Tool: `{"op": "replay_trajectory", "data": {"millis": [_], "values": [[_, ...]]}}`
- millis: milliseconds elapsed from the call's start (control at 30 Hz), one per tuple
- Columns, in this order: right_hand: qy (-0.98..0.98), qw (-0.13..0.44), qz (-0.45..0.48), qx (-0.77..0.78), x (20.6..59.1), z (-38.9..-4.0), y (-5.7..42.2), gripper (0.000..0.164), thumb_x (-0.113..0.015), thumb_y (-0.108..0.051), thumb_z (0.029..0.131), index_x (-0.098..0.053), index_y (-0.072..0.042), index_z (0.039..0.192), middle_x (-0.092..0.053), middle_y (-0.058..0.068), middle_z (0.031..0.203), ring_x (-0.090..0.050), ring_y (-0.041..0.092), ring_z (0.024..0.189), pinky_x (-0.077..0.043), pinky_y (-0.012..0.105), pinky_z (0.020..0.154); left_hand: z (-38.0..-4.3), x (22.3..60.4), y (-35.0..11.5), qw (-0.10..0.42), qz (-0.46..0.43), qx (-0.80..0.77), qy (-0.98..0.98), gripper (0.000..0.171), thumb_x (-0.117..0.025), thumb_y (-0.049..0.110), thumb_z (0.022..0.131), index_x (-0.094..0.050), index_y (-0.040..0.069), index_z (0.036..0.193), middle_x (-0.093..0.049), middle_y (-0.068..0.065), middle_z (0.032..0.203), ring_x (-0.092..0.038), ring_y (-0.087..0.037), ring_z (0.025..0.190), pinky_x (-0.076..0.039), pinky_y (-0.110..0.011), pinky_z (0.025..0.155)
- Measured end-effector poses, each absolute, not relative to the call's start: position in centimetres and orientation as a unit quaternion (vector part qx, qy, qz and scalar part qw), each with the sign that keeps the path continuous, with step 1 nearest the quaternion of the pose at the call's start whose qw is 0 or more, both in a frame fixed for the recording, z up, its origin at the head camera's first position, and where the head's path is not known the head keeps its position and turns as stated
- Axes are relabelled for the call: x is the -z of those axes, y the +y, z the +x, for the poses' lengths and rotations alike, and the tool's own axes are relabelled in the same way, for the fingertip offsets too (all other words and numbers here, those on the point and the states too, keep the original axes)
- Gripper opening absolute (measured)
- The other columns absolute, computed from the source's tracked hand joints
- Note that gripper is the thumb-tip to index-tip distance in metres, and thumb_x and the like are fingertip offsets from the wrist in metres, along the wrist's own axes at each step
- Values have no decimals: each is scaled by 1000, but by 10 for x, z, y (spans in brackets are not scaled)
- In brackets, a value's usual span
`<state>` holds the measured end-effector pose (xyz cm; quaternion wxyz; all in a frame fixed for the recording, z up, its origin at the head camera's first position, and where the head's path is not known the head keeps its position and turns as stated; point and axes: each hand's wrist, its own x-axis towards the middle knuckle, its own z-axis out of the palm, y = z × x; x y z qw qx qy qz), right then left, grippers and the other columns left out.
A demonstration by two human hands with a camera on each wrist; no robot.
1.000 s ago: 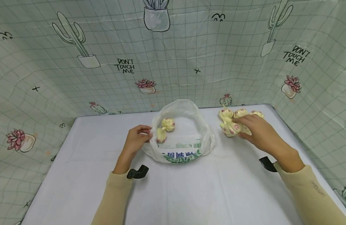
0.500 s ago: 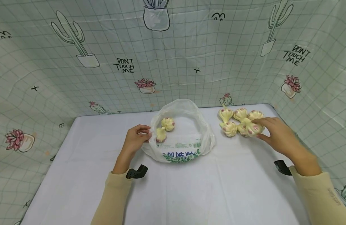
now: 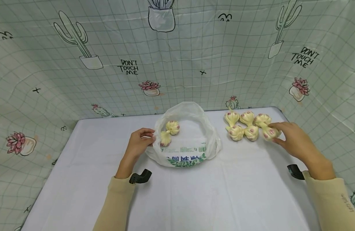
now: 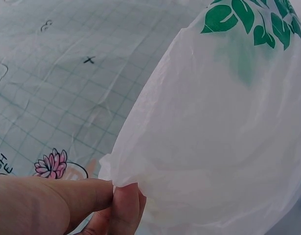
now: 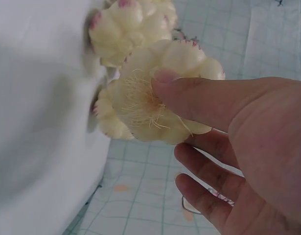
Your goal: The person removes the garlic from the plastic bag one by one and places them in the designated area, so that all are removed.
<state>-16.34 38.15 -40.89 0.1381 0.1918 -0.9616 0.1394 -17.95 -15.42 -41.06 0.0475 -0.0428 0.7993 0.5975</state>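
five bulbs [image 3: 251,133] lie near the garlic [image 3: 269,134] the right grip [image 3: 297,141] pinches; left grip [image 3: 138,141] pinches the bag [image 3: 213,141].

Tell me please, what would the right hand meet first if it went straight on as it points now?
Probably the back row's rightmost garlic bulb, just beyond the held bulb; depth is unclear.

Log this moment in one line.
left hand pinches plastic bag | right hand holds garlic bulb | two bulbs visible inside plastic bag

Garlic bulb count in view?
8: two bulbs in the bag; on the table right of it, three bulbs in the back row and two bulbs in front; one bulb held by the right hand. The bag may hide more.
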Motion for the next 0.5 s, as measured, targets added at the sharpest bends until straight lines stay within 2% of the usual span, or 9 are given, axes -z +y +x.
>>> {"op": "replay_trajectory", "data": {"millis": [333,500], "values": [[-969,87,191,-132,423,-172,394,54,-87,7,77,-65,9,126,-69,34,118,-63,53,106,-47,67,91,-179,411,-154,45,-39,-597,800,28,-66,-4,100,-65,-7,128,-63,-17,113,-63,-7,80,-59,-22,75],[-972,59,186,-127,428,-176,396,54,-86,4,80,-63,9,129,-67,36,122,-60,56,110,-46,70,93,-178,412,-154,44,-40,-598,799,28,-66,-5,100,-66,-7,128,-63,-17,113,-63,-8,80,-59,-21,73]]}}
